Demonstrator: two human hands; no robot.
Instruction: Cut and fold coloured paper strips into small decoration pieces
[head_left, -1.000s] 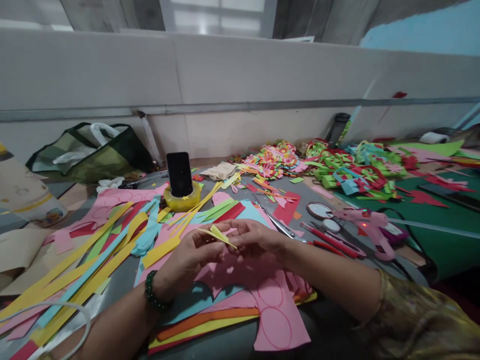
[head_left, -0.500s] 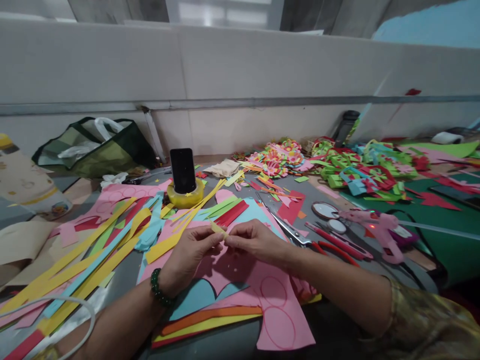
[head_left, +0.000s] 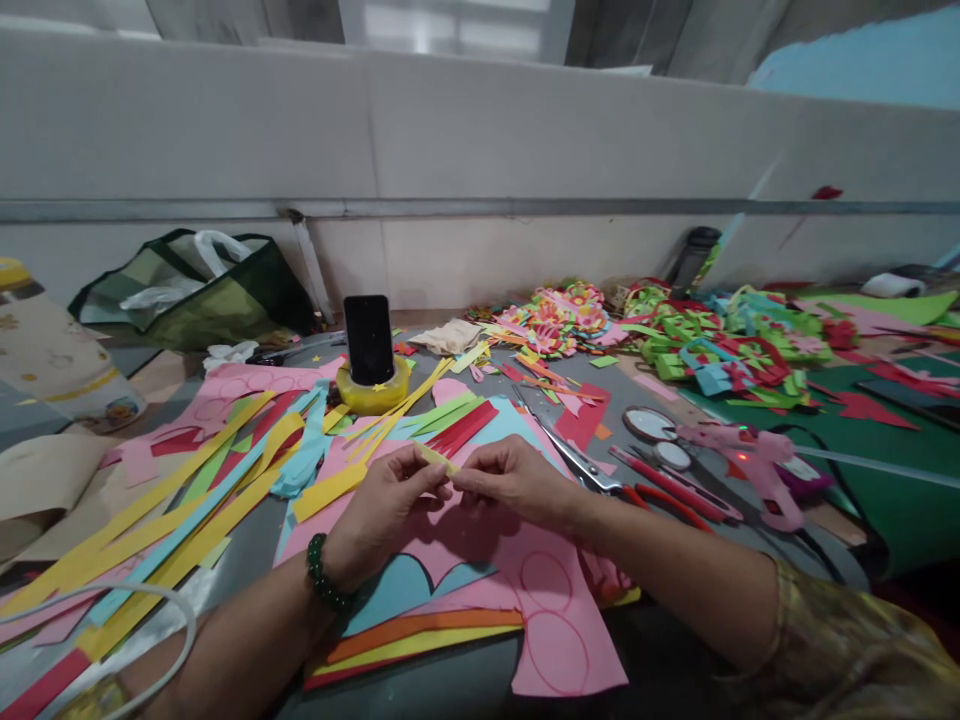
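Observation:
A small pale-yellow paper strip (head_left: 436, 459) is pinched between my two hands, above the middle of the table. My left hand (head_left: 391, 500), with a green bead bracelet on the wrist, grips its left end between thumb and forefinger. At the other end, the fingertips of my right hand (head_left: 517, 482) are closed on it. Beneath both hands lie pink paper sheets (head_left: 551, 640) with drawn circles, over blue, orange and yellow sheets. Red paper strips (head_left: 465, 428) lie just beyond my fingers. The strip's lower part is hidden by my fingers.
Scissors (head_left: 577, 450) with red handles and a pink glue gun (head_left: 757, 460) lie to the right. A phone (head_left: 367, 338) stands in a yellow tape roll (head_left: 375, 396). Long paper strips (head_left: 187, 520) cover the left. Paper flowers (head_left: 562, 315) are heaped behind; a bottle (head_left: 64, 360) stands left.
Both hands stay pinched on the yellow strip in nearly the same place, with a slight shift of the fingers. The whole view has moved slightly.

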